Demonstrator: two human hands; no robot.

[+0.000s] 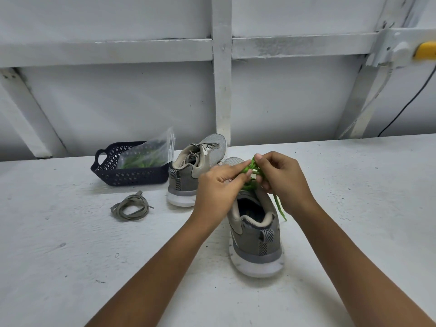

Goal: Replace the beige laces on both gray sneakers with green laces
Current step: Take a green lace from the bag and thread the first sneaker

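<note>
A gray sneaker (256,234) stands on the white table, heel toward me, threaded with a green lace (251,169). My left hand (218,187) pinches a loop of that lace above the tongue. My right hand (282,177) pinches the other part of the lace right beside it, fingers curled. One loose green end (279,208) hangs down the shoe's right side. The second gray sneaker (194,168) sits behind and to the left, with its beige lace still in it. A removed beige lace (129,206) lies coiled on the table to the left.
A dark plastic basket (132,177) at the back left holds a clear bag with green laces (144,156). A white framed wall runs behind the table. A yellow object (425,50) is fixed at the upper right, with a black cable below it.
</note>
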